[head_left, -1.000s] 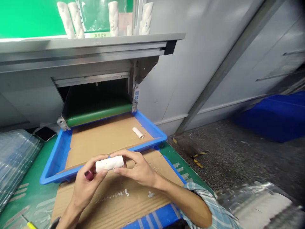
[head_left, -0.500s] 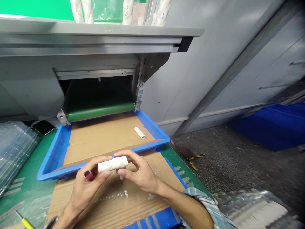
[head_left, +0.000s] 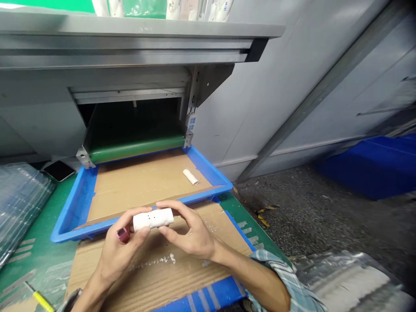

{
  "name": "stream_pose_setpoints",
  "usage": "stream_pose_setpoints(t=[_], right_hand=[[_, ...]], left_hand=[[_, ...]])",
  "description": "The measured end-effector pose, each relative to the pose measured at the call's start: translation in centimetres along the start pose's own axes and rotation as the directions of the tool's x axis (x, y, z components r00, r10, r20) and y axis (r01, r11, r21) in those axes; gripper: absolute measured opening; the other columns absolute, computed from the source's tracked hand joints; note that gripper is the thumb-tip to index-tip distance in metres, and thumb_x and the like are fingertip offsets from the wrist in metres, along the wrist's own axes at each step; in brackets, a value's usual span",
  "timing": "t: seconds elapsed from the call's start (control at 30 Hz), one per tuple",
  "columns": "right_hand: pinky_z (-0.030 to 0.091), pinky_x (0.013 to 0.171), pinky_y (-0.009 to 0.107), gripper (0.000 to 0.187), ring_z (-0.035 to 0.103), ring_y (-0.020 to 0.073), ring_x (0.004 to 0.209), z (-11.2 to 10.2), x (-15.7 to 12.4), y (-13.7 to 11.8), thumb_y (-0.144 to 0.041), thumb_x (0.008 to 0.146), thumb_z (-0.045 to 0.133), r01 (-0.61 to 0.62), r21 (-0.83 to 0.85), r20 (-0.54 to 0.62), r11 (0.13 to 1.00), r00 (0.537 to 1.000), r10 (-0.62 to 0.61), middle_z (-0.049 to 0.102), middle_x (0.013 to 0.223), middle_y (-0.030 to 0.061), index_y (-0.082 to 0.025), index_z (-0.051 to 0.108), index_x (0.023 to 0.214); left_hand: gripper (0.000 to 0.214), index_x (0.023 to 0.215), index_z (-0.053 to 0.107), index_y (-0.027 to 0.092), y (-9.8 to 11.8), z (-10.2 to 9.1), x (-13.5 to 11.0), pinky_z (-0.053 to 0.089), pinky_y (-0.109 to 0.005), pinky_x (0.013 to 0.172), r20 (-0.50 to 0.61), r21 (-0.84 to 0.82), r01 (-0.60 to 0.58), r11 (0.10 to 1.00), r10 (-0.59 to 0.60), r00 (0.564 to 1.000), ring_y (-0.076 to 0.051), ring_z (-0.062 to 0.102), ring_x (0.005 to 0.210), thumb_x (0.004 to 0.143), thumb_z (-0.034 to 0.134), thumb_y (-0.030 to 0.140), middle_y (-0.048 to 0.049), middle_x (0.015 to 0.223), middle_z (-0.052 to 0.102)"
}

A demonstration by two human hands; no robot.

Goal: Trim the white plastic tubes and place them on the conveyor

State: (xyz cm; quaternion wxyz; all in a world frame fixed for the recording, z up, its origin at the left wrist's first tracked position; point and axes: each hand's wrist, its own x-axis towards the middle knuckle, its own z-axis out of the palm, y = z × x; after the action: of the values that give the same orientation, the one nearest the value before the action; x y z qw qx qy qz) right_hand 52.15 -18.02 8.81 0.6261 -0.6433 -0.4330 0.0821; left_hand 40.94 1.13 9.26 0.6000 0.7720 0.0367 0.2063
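Both hands hold a short white tube level above the cardboard, with a few small dark dots on the side facing me. My left hand is closed round the tube's left end, thumb below and fingers behind. A dark red, square-ended object, its kind unclear, is also tucked in that hand; most of it is hidden. My right hand grips the right end between thumb and fingers. A similar white tube lies in the blue tray beyond.
A green conveyor belt ends over the tray's far side. Cardboard covers the near work area. At left are clear plastic packs, a phone and a yellow-handled tool. A metal shelf overhangs above.
The held tube has rolled slightly about its length, and dark dots now show on its front. The view has shifted a little; both hands keep their hold.
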Motion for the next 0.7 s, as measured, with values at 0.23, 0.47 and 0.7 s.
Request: stream_pose_setpoints(t=[0.23,0.47,0.7], right_hand=[[0.063,0.087,0.033,0.035,0.077,0.0187,0.094,-0.12,0.13,-0.06,-0.035,0.093,0.079,-0.058,0.090,0.039,0.994,0.998,0.055,0.080,0.108,0.0028,-0.027,0.071,0.126],[0.063,0.092,0.033,0.038,0.077,0.0192,0.103,0.05,0.08,-0.18,-0.033,0.096,0.075,-0.063,0.178,0.072,0.982,0.996,0.051,0.079,0.116,0.0048,-0.026,0.068,0.133],[0.065,0.096,0.035,0.036,0.077,0.0183,0.101,0.35,0.05,-0.59,-0.031,0.101,0.067,-0.056,0.285,0.101,0.957,0.994,0.028,0.078,0.117,0.0067,-0.023,0.066,0.136]], left_hand=[[0.031,0.117,0.078,0.023,0.22,0.02,0.20,0.062,-0.026,0.081,-0.019,0.056,-0.044,0.997,0.045,0.999,-0.021,0.077,0.095,0.092,0.078,0.042,-0.0087,0.114,0.081],[0.028,0.111,0.078,0.023,0.40,-0.05,0.25,0.062,-0.026,0.081,-0.040,0.091,-0.082,0.992,0.086,0.995,-0.021,0.078,0.095,0.090,0.080,0.042,-0.0064,0.108,0.082],[0.034,0.107,0.080,0.021,0.12,0.01,0.43,0.065,-0.029,0.079,-0.067,0.116,-0.083,0.990,0.091,0.994,-0.023,0.079,0.092,0.088,0.082,0.049,-0.0082,0.104,0.083]])
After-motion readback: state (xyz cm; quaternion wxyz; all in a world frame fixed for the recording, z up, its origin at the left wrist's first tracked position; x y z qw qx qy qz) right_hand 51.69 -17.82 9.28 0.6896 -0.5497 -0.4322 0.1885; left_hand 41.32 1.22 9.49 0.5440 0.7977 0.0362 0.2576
